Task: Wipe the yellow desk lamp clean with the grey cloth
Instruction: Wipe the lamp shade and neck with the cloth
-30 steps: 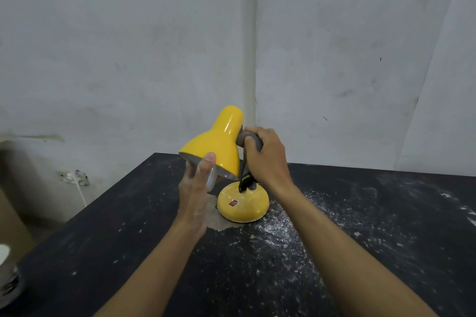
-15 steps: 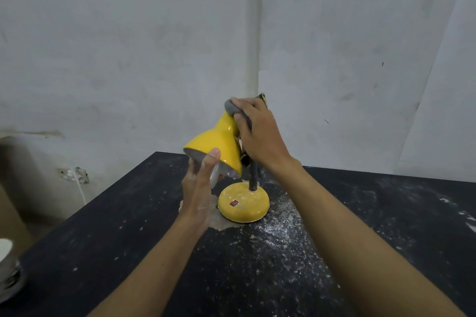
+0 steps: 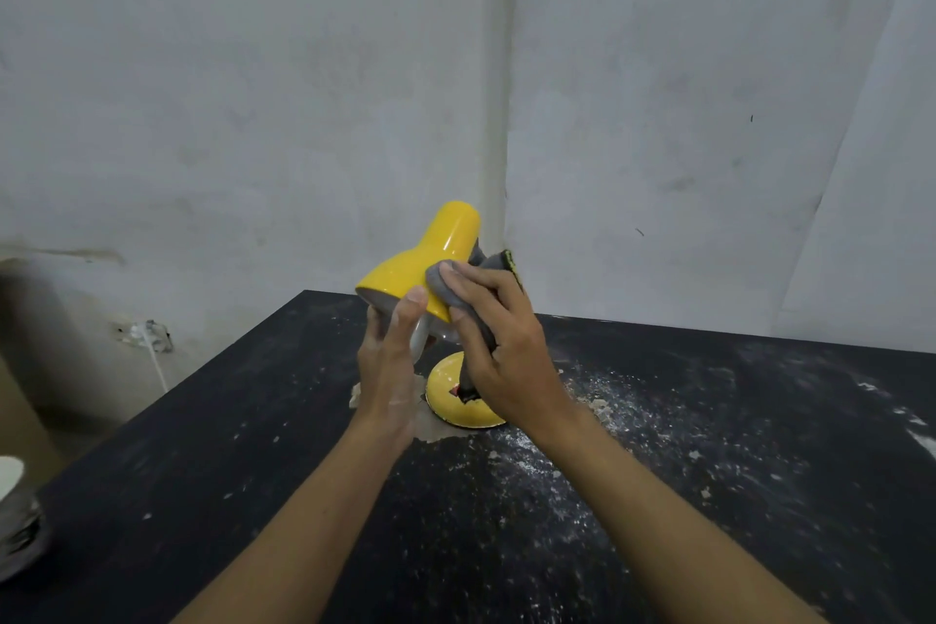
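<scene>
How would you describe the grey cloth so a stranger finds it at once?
On the dusty black table stands a yellow desk lamp. Against its shade, the right hand holds the grey cloth: dull crumpled grey beside glossy yellow.

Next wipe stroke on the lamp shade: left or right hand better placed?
Right. The right hand holds the grey cloth pressed against the shade of the yellow desk lamp. The left hand has no cloth and pinches the shade's rim, steadying it.
</scene>
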